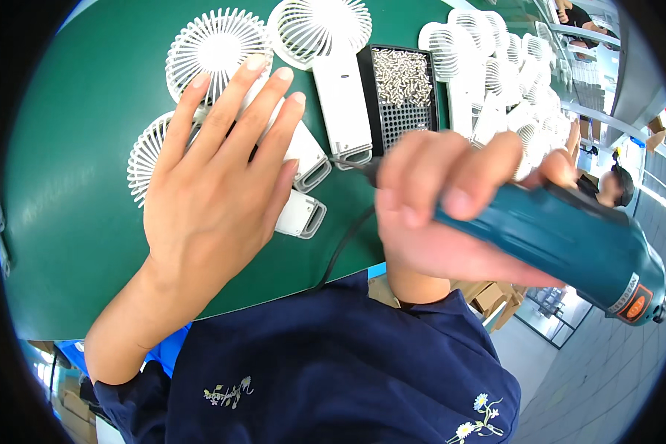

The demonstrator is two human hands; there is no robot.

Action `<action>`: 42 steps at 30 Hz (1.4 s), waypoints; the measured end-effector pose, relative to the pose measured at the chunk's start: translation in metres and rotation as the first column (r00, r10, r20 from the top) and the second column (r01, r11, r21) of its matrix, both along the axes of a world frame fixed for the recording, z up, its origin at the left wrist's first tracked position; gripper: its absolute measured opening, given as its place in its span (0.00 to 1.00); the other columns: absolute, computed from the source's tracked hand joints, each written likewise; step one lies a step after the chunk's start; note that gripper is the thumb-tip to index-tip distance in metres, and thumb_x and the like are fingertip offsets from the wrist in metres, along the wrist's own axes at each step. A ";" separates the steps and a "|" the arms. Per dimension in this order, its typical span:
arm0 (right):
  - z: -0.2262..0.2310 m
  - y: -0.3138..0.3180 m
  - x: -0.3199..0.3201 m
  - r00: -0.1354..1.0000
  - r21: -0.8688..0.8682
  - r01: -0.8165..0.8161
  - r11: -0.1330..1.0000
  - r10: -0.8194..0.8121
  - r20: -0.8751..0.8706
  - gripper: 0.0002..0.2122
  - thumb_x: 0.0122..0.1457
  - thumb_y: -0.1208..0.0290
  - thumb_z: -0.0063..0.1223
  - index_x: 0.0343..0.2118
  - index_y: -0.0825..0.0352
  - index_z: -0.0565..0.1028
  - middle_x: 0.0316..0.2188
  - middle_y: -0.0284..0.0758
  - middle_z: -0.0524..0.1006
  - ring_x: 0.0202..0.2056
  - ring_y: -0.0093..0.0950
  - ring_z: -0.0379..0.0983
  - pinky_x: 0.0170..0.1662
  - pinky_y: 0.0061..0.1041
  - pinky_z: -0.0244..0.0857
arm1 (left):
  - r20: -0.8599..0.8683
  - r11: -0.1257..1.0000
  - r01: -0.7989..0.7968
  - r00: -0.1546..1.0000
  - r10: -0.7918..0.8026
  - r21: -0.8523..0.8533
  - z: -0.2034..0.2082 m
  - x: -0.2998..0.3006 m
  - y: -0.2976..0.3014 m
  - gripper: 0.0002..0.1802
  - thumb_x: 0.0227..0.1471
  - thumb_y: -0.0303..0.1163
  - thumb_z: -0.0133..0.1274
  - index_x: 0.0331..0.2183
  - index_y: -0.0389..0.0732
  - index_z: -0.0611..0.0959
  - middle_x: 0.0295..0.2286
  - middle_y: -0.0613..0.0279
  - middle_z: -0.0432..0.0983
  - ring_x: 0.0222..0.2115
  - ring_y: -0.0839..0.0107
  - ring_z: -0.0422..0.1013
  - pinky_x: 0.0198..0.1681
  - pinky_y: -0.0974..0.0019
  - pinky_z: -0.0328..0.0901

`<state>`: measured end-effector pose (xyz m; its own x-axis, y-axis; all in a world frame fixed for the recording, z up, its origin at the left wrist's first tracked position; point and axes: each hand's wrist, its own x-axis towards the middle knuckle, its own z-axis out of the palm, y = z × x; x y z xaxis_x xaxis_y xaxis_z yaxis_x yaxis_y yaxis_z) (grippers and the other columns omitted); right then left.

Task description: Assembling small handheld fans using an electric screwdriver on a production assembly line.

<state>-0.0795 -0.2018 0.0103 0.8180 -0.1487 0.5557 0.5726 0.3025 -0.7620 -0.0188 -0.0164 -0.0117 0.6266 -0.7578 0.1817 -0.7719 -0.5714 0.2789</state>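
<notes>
White handheld fans point(218, 53) beneath the spread left hand point(211, 181), teal electric screwdriver point(551, 231) gripped in the right hand point(440, 222)

left hand point(211, 177) laid over white fans point(218, 53), fingers extended | right hand point(444, 200) gripping teal power screwdriver point(562, 237), bit near fan handle end, contact unclear | black tray point(407, 118) w/ small screws point(403, 78) | fan pile point(459, 55) right, green table point(74, 148)
</notes>
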 end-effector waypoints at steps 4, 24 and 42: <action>0.010 -0.035 -0.005 0.956 0.021 0.286 0.958 -0.287 0.056 0.38 0.56 0.25 0.32 0.53 0.57 0.65 0.25 0.29 0.67 0.14 0.22 0.61 0.14 0.24 0.55 | -0.007 1.000 0.004 1.000 -0.004 0.025 0.000 -0.001 0.001 0.28 0.49 0.29 0.57 0.54 0.40 0.75 0.57 0.61 0.67 0.62 0.59 0.59 0.65 0.51 0.51; -0.022 -0.088 0.007 0.893 0.195 0.446 0.874 -0.450 -0.024 0.46 0.46 0.17 0.22 0.51 0.59 0.63 0.19 0.35 0.67 0.09 0.26 0.61 0.11 0.26 0.57 | 0.016 0.991 0.037 0.999 -0.040 0.131 0.004 0.003 -0.007 0.29 0.51 0.28 0.53 0.57 0.41 0.74 0.59 0.58 0.66 0.63 0.56 0.56 0.66 0.51 0.48; -0.009 -0.073 0.001 0.796 0.110 0.603 0.790 -0.606 -0.007 0.45 0.49 0.19 0.18 0.52 0.58 0.61 0.19 0.33 0.67 0.09 0.26 0.59 0.10 0.25 0.55 | 0.011 0.998 0.035 0.999 -0.036 0.061 0.006 0.002 -0.004 0.27 0.52 0.28 0.54 0.55 0.40 0.74 0.59 0.59 0.66 0.63 0.57 0.57 0.66 0.51 0.48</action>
